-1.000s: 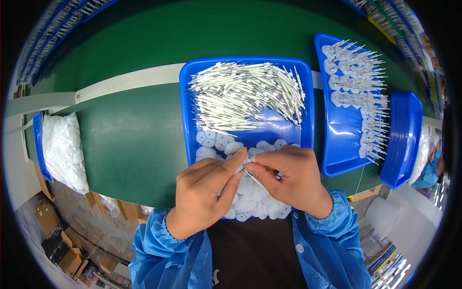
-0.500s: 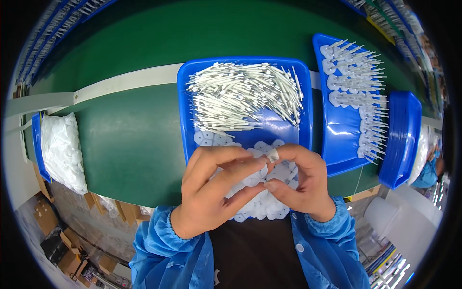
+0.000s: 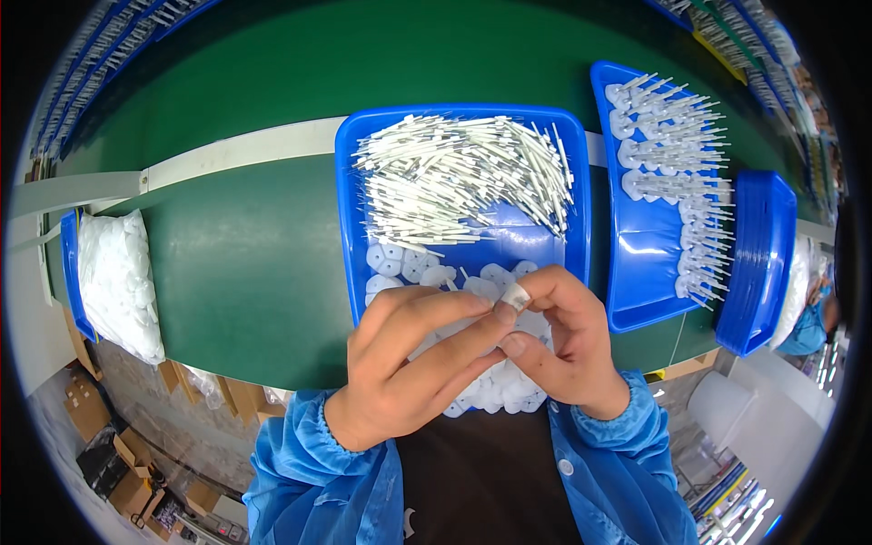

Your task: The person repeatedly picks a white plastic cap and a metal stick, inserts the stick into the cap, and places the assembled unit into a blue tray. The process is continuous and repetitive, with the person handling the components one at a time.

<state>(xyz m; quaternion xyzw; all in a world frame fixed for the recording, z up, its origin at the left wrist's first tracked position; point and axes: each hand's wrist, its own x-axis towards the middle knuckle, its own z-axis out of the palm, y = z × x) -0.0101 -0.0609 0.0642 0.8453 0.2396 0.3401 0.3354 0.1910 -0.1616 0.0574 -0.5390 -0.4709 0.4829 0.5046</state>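
Note:
My left hand (image 3: 404,363) and my right hand (image 3: 570,350) meet over the near part of a blue tray (image 3: 348,218). Their fingertips are pinched together; whatever sits between them is hidden by the fingers. White tape wraps the tip of my right index finger. Under and around the hands lies a pile of translucent white plastic discs (image 3: 500,392) with small holes. Just beyond my left fingers, a disc (image 3: 438,275) shows beside a short thin stick. Many thin white sticks (image 3: 445,182) fill the far part of this tray.
At the right, a second blue tray (image 3: 636,282) holds rows of discs with sticks attached. A stack of blue trays (image 3: 758,263) stands beyond it. At the far left, a filled clear bag (image 3: 118,286) rests by a blue tray on the green table (image 3: 245,272).
My fingertips have come closer together, and the white disc that showed between them is now covered. My left fingers shifted slightly, uncovering more discs beyond them.

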